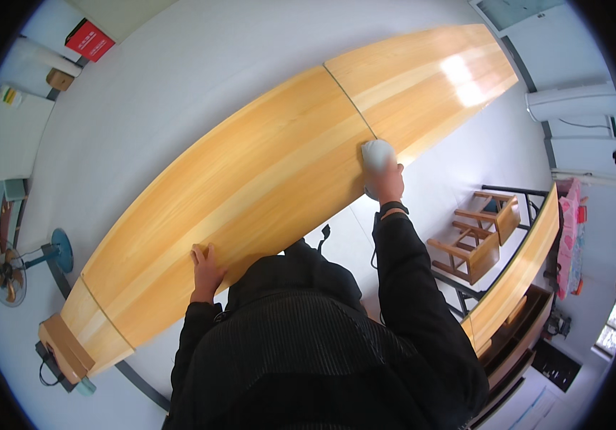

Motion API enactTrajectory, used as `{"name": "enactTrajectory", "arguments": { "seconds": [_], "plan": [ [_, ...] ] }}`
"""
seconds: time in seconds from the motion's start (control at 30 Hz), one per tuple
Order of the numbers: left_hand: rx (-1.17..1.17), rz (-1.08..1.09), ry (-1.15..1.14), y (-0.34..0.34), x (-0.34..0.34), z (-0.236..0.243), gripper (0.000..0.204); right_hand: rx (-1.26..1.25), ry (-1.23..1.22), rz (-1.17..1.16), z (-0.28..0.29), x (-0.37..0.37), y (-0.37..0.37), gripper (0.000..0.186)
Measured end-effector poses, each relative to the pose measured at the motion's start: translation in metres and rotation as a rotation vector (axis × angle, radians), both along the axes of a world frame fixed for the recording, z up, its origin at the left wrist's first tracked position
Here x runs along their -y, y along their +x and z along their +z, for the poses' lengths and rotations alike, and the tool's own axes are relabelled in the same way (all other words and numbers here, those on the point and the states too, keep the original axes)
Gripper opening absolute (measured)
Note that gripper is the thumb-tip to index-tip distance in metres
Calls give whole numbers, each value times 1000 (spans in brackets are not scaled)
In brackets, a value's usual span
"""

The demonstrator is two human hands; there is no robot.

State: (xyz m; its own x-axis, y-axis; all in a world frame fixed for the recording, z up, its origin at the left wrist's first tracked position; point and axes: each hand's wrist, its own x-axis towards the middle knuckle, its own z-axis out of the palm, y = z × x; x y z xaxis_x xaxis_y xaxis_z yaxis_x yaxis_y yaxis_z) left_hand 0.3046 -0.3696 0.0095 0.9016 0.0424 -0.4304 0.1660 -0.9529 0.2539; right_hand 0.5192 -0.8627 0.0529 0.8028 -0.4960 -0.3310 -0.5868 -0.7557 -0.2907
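Observation:
A long wooden tabletop (265, 186) with seams across it runs diagonally through the view. My right hand (390, 183) is closed on a whitish, rounded cloth-like pad (377, 154), which rests on the wood at the near edge, by a seam; motion blurs it slightly. My left hand (206, 269) lies farther left on the same top near its front edge, fingers apart and nothing in them.
A cardboard box (64, 344) sits on the top's left end. A fan (7, 272) stands at left. At right are wooden stools (483, 258) beside another wooden table (519, 269). A red box (89, 39) lies at back left.

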Motion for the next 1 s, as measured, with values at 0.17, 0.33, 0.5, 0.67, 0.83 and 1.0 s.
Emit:
{"name": "enactTrajectory", "arguments": {
  "seconds": [0.17,0.33,0.5,0.67,0.83,1.0],
  "plan": [
    [-128,21,13,11,3,9,92,202,-73,25,-42,10,-4,59],
    [-168,8,35,14,8,15,91,218,59,-12,-40,-35,11,58],
    [-117,-17,47,8,3,5,92,145,190,391,-28,-131,-10,56],
    [-98,20,9,14,6,6,93,90,208,698,-26,-179,-57,54],
    [-60,88,20,16,14,2,88,3,217,886,-22,-171,-84,53],
    [101,72,-60,16,9,-19,82,-2,173,907,-14,-136,-78,58]
  ]
}}
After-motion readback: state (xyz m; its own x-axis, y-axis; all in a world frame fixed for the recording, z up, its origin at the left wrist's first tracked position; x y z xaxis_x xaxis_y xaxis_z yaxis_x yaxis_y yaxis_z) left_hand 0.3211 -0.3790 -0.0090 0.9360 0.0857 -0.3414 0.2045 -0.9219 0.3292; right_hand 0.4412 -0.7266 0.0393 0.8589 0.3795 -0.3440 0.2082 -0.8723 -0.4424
